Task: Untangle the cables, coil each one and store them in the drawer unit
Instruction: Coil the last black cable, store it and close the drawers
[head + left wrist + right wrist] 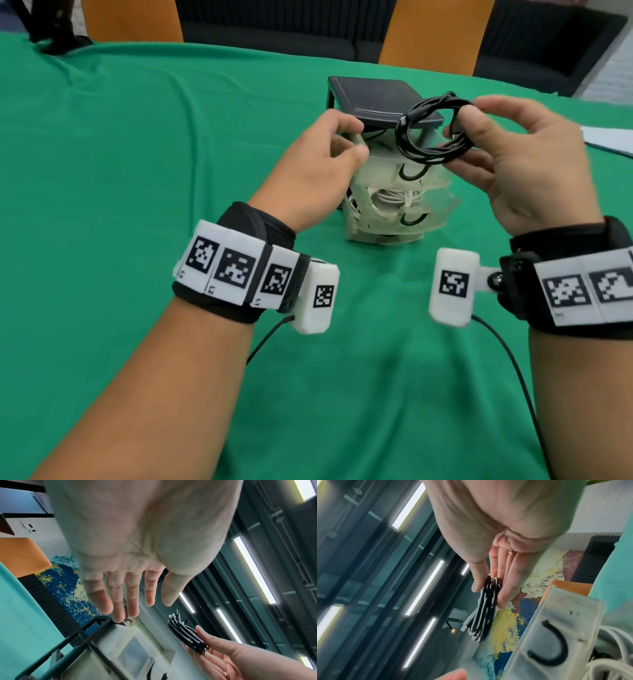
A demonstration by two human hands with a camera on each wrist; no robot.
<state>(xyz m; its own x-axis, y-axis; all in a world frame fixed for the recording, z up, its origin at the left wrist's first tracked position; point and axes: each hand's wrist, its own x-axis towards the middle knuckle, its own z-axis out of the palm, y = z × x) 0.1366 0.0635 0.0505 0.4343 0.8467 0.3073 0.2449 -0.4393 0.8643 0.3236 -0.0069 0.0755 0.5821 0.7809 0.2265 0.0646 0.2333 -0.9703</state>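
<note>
Now your right hand pinches the coiled black cable between thumb and fingers, holding it in the air just above the drawer unit. Your left hand, fingers loosely extended and holding nothing, sits at the unit's left side on the green table. A white cable lies coiled in a lower drawer.

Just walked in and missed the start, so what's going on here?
A person is putting coiled cables away. The right hand pinches a coiled black cable above the small drawer unit on the green table. The left hand reaches to the unit's top drawer, holding nothing. A white cable already lies in a lower drawer.
</note>
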